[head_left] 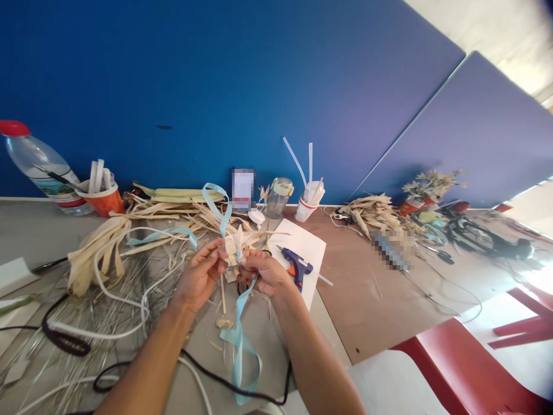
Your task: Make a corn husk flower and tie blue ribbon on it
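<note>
My left hand [201,275] and my right hand [264,273] meet over the table, both pinched on a small dried corn-husk piece [233,244] on a thin stick [223,294]. A light blue ribbon [240,341] runs through the pinch. One end hangs down in a loop toward me, and the other end curls up and away to the left. A blue and orange glue gun [297,266] lies on a white sheet [309,248] just right of my right hand.
Dried husks [103,242] and white and black cables [116,300] cover the left of the table. A water bottle [38,167], an orange cup [103,199], a jar [278,197] and a cup of glue sticks [309,199] stand along the blue wall. A red chair [458,369] is at lower right.
</note>
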`<state>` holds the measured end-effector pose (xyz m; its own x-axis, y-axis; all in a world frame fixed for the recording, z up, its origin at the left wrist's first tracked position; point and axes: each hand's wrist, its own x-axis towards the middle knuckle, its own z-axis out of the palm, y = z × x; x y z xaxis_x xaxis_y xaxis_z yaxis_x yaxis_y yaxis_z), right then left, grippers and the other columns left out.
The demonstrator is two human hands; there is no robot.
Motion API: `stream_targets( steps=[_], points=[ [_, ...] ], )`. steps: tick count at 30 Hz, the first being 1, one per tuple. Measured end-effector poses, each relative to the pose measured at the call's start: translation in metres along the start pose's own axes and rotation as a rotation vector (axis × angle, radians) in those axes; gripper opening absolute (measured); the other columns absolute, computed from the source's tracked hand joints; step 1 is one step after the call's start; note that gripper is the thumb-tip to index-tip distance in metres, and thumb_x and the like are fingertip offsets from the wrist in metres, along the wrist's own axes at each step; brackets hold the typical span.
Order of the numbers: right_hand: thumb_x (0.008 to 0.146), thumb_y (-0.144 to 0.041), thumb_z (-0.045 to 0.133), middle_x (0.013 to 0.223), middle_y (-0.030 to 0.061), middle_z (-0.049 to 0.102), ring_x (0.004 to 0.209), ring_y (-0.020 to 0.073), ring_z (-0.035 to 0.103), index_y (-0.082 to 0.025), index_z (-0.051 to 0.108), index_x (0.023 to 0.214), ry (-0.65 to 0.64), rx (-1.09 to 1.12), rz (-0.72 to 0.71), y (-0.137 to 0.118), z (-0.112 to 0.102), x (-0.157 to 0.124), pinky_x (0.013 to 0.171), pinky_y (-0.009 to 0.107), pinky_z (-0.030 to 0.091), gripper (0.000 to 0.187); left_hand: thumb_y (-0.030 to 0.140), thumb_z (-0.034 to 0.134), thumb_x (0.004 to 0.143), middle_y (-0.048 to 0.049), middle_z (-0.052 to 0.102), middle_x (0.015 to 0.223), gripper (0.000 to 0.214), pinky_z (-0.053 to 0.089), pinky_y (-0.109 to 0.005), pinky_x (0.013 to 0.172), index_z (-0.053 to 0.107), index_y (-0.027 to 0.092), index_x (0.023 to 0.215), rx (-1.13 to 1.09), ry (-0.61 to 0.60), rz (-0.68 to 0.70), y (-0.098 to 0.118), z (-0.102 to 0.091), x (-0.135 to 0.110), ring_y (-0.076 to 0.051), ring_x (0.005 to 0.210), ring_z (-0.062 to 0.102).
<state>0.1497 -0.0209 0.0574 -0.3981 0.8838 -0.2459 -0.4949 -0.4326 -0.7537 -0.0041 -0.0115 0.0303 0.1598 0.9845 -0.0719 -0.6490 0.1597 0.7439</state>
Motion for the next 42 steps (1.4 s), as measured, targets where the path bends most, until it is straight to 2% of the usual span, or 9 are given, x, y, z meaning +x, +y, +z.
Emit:
stream_targets(
  steps=[3, 8, 13, 17, 20, 24, 32, 38, 42],
  points=[
    [0.051, -0.019, 0.075, 0.039, -0.0107, 0.035, 0.037, 0.0031, 0.026, -0.016, 0.053, 0.057, 0.042, -0.022, 0.004, 0.002, -0.001, 0.002, 0.042, 0.020, 0.020, 0.023, 0.017, 0.075, 0.066, -0.0027, 0.066, 0.085, 0.026, 0.047, -0.021, 0.064, 0.070, 0.016, 0.091, 0.017, -0.066, -0.049, -0.003, 0.000, -0.002, -0.009, 0.065, 0.056],
    [0.052, -0.020, 0.075, 0.041, -0.0083, 0.042, 0.037, 0.0019, 0.025, -0.015, 0.055, 0.057, 0.056, -0.058, 0.018, 0.005, 0.000, 0.005, 0.040, 0.019, 0.016, 0.021, 0.026, 0.075, 0.069, -0.0045, 0.066, 0.077, 0.024, 0.046, -0.023, 0.063, 0.072, 0.014, 0.090, 0.095, -0.224, -0.166, -0.005, 0.003, -0.005, -0.011, 0.064, 0.055],
    [0.051, -0.020, 0.078, 0.042, -0.0091, 0.042, 0.036, 0.0014, 0.025, -0.015, 0.052, 0.057, 0.019, -0.043, 0.025, 0.006, 0.004, 0.005, 0.039, 0.019, 0.013, 0.027, 0.022, 0.075, 0.068, -0.0046, 0.069, 0.078, 0.020, 0.046, -0.024, 0.065, 0.074, 0.015, 0.086, 0.121, -0.161, -0.152, -0.007, 0.002, -0.005, -0.012, 0.067, 0.057],
    [0.047, -0.020, 0.080, 0.043, -0.0084, 0.044, 0.037, 0.0015, 0.028, -0.015, 0.053, 0.058, 0.023, -0.022, 0.026, 0.009, 0.004, 0.007, 0.040, 0.019, 0.011, 0.029, 0.022, 0.074, 0.069, -0.0053, 0.069, 0.079, 0.020, 0.047, -0.026, 0.068, 0.074, 0.015, 0.087, 0.133, -0.169, -0.169, -0.007, 0.000, -0.004, -0.014, 0.070, 0.059],
    [0.046, -0.021, 0.081, 0.043, -0.0083, 0.045, 0.037, 0.0016, 0.029, -0.014, 0.054, 0.057, 0.039, -0.042, 0.022, 0.012, 0.002, 0.008, 0.040, 0.019, 0.012, 0.030, 0.022, 0.076, 0.067, -0.0051, 0.070, 0.079, 0.018, 0.048, -0.026, 0.068, 0.074, 0.015, 0.084, 0.136, -0.179, -0.179, -0.006, -0.002, -0.003, -0.014, 0.071, 0.060],
    [0.045, -0.021, 0.082, 0.048, -0.0061, 0.051, 0.042, 0.0030, 0.035, -0.014, 0.057, 0.059, 0.068, -0.085, 0.003, 0.013, -0.001, 0.008, 0.042, 0.018, 0.016, 0.029, 0.022, 0.077, 0.065, -0.0047, 0.070, 0.077, 0.016, 0.048, -0.025, 0.069, 0.074, 0.015, 0.080, 0.139, -0.175, -0.193, -0.005, -0.004, -0.003, -0.014, 0.071, 0.061],
    [0.049, -0.019, 0.073, 0.058, -0.0018, 0.059, 0.048, 0.0050, 0.042, -0.013, 0.063, 0.065, -0.052, -0.099, 0.067, 0.003, -0.002, 0.000, 0.044, 0.018, 0.022, 0.020, 0.024, 0.081, 0.059, -0.0068, 0.071, 0.078, 0.019, 0.050, -0.029, 0.073, 0.075, 0.013, 0.073, 0.119, -0.194, -0.224, -0.002, -0.007, -0.004, -0.018, 0.076, 0.062],
    [0.053, -0.019, 0.068, 0.047, -0.0050, 0.051, 0.039, 0.0024, 0.031, -0.014, 0.058, 0.057, 0.084, -0.215, 0.061, 0.002, -0.007, 0.005, 0.042, 0.019, 0.015, 0.012, 0.023, 0.078, 0.062, -0.0058, 0.072, 0.083, 0.014, 0.050, -0.033, 0.080, 0.074, 0.014, 0.072, 0.142, -0.181, -0.267, -0.005, -0.014, -0.001, -0.019, 0.080, 0.063],
    [0.056, -0.022, 0.071, 0.049, -0.0037, 0.053, 0.042, 0.0035, 0.034, -0.014, 0.059, 0.059, 0.111, -0.252, 0.042, 0.000, -0.008, 0.003, 0.043, 0.020, 0.016, 0.015, 0.019, 0.074, 0.066, -0.0070, 0.072, 0.085, 0.012, 0.051, -0.033, 0.078, 0.074, 0.013, 0.076, 0.106, -0.193, -0.256, -0.006, -0.014, 0.000, -0.019, 0.078, 0.063]
  ],
)
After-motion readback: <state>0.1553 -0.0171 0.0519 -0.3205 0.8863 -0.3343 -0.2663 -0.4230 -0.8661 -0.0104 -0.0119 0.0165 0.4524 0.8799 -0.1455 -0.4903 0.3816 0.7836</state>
